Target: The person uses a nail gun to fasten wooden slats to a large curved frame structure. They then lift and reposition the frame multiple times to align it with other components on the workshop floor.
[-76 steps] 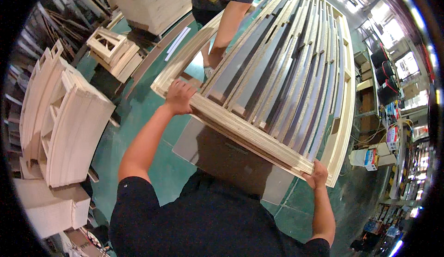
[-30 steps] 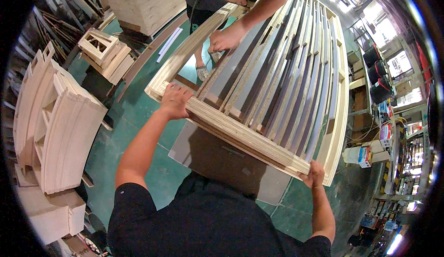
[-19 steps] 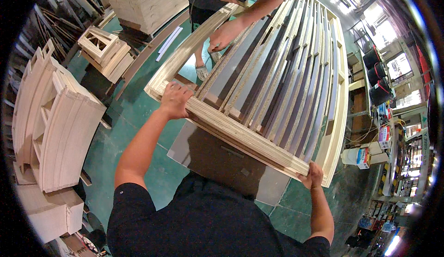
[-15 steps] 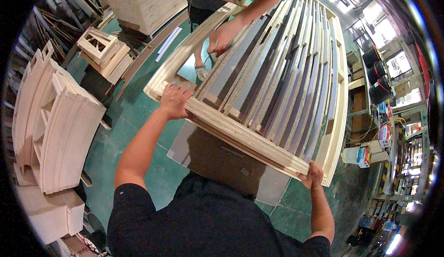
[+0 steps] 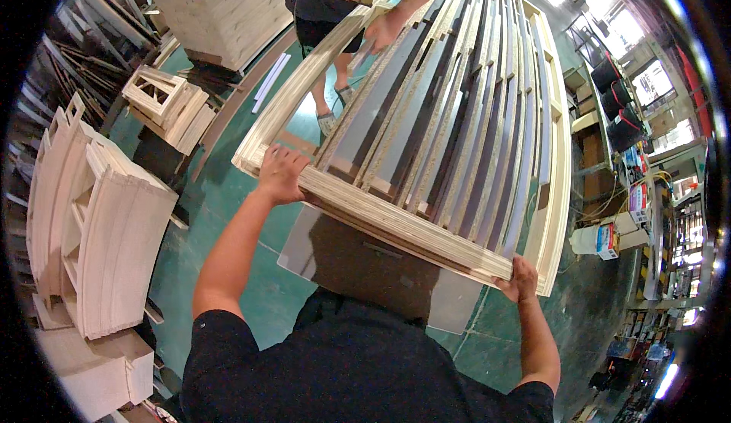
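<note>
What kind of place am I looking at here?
Most likely a woodworking shop, perhaps for furniture. The signs are the big wooden frame across the middle, the stacked pale wooden parts at the left, and the heap of long strips behind them.

Green floor (image 5: 221, 229) all round. L side: tall stack of curved pale wooden frames (image 5: 126, 240), w/ a pale boxy piece (image 5: 91, 373) below it, btm L. Smaller stack of wooden frames (image 5: 173, 114) farther off, big pale wood block (image 5: 221, 23) up top. Long brown board (image 5: 242, 88) on floor nr the block — white strips (image 5: 269, 83) just beside it. Dark strips (image 5: 80, 73) jumbled at far L. R side — three black containers (image 5: 615, 103) in a row, red trim; white bucket (image 5: 585, 240) w/ red-&-blue box (image 5: 607, 242) overlapping it in view, cables (image 5: 609, 206) nr. Bright windows (image 5: 652, 86) behind; btm R clutter (image 5: 632, 351) too small to tell.
</note>
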The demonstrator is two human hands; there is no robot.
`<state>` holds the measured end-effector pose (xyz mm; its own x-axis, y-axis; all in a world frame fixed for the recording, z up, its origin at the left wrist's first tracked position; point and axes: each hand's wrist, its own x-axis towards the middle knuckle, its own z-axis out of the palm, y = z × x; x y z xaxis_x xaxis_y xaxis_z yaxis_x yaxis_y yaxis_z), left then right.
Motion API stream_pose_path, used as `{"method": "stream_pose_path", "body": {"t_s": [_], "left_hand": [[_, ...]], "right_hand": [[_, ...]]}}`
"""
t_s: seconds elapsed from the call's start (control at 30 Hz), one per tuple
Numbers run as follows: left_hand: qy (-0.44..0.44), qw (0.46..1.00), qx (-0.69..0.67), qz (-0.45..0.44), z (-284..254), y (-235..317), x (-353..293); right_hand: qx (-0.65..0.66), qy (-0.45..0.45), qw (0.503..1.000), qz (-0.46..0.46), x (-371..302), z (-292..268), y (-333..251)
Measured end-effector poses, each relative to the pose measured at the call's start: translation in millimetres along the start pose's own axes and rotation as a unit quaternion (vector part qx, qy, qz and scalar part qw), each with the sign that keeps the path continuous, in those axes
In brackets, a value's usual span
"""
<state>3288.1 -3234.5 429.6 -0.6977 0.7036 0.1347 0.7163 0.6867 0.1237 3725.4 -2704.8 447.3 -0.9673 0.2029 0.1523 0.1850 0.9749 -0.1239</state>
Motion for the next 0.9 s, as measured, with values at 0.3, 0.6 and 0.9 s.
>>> {"method": "stream_pose_path", "body": {"t_s": [0.3,0.6,0.9], "left_hand": [[0.000,1.000,0.012,0.004,16.7,-11.6,-1.7],[0.022,1.000,0.000,0.006,9.6,-5.6,-1.1],[0.064,0.997,-0.016,0.027,0.7,2.3,3.6]], "right_hand": [[-0.032,-0.066,0.996,0.040,-1.4,0.6,4.8],[-0.049,-0.052,0.997,0.031,3.3,-4.7,-3.2],[-0.065,-0.053,0.996,0.029,-8.2,5.0,11.9]]}}
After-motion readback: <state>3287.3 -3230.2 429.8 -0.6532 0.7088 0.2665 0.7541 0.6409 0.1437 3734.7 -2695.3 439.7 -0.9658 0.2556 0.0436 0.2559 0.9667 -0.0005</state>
